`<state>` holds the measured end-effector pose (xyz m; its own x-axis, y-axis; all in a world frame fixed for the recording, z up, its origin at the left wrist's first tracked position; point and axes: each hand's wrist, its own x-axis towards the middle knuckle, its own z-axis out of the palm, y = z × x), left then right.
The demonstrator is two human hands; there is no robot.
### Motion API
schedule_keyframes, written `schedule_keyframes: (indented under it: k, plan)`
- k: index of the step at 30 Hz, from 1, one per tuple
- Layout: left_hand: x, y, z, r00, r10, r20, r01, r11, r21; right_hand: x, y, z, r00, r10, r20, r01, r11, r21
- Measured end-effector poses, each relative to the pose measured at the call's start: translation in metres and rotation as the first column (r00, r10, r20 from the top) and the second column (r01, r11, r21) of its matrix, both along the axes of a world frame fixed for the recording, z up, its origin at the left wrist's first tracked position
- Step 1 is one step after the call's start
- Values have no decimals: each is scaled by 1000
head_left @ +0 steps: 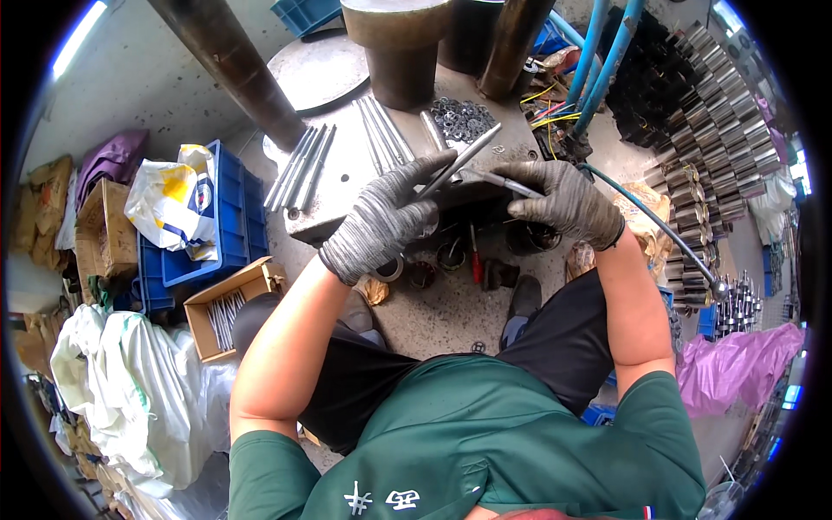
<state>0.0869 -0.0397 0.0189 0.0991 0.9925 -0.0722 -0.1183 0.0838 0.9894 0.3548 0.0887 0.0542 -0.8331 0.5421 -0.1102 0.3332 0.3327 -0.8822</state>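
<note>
Grey bench [342, 198] w/ metal rods [318, 168], blue crates [232, 217] L, speckled flr [433, 325].

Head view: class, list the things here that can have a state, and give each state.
Left hand: gloved, gripping a metal rod
Right hand: gloved, gripping a second rod
Laid-out rods: resting in two groups
Small metal rings: heaped
Cardboard box with rods inside: open
Purple sheeting: crumpled

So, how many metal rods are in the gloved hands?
2. One rod is in the left hand, slanting up to the right; a second rod is in the right hand. Another could be hidden behind the fingers.
</note>
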Motion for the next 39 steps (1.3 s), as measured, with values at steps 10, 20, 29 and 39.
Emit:
schedule_keyframes:
  k: [10, 20, 29, 39]
  plan:
    - [8, 1, -3, 994, 85, 69, -89, 995, 53, -9, -4, -2, 991, 100, 88, -100, 995, -10]
    - [13, 1, -6, 980, 117, 163, -130, 989, 70, -13, -6, -13, 974, 224, 32, -226, 961, 159]
    - [22, 1, -4, 950, 207, 235, -216, 976, 14, -15, -9, -11, 980, 194, 53, -198, 977, 85]
    - [17, -1, -2, 895, 181, 407, -143, 982, -122, -16, -9, -23, 986, 165, -4, -164, 980, 111]
